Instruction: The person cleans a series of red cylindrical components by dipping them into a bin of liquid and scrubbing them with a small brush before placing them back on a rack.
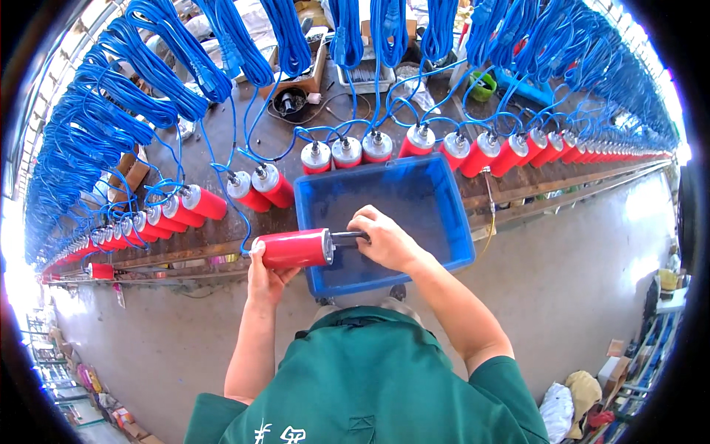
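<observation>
My left hand [266,275] is wrapped around the left end of a red metal cylinder [294,249] with a grey end cap. The cylinder lies level above the near left part of a blue plastic bin [436,244]. A blue cable runs to its left end. At its right end, a thin dark rod-like piece [349,235] reaches from the cap to my right hand [381,238]. The right fingers are closed on that piece; whether it is a tool or part of the cylinder cannot be told.
Red cylinders [510,153] with grey caps line the bench [244,140] on both sides of the bin. Blue cable coils [288,37] hang overhead, wired to them. A black bowl [291,105], white tray [366,78] and green container [482,87] stand farther back. Sacks [580,403] lie at lower right.
</observation>
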Action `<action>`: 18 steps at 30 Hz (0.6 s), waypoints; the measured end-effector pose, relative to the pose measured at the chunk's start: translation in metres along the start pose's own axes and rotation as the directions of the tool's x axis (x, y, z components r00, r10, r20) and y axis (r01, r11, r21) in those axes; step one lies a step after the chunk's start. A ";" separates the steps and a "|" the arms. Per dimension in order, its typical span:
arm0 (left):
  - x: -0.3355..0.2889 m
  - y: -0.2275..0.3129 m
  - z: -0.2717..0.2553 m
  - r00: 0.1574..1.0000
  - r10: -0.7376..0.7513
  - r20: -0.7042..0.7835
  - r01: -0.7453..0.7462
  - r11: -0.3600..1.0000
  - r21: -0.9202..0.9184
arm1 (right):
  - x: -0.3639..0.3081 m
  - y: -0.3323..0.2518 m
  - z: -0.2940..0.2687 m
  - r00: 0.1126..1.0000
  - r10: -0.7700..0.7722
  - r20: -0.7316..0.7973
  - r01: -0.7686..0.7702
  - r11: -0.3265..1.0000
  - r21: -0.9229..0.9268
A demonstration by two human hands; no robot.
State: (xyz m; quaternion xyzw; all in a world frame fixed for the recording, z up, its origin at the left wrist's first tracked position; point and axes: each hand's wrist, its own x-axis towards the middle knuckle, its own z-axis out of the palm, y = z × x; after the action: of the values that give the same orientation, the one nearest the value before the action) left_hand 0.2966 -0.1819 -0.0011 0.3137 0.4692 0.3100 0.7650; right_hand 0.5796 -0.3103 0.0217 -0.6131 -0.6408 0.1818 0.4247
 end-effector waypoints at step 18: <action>0.002 0.000 -0.001 0.999 0.031 0.040 -0.032 0.999 0.027 | -0.017 0.016 0.020 0.724 0.628 0.287 -0.400 0.043 0.916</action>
State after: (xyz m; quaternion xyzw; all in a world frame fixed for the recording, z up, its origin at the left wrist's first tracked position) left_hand 0.2969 -0.1801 -0.0027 0.3376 0.4533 0.3094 0.7647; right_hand 0.5724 -0.3175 -0.0074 -0.4352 -0.0899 0.6025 0.6630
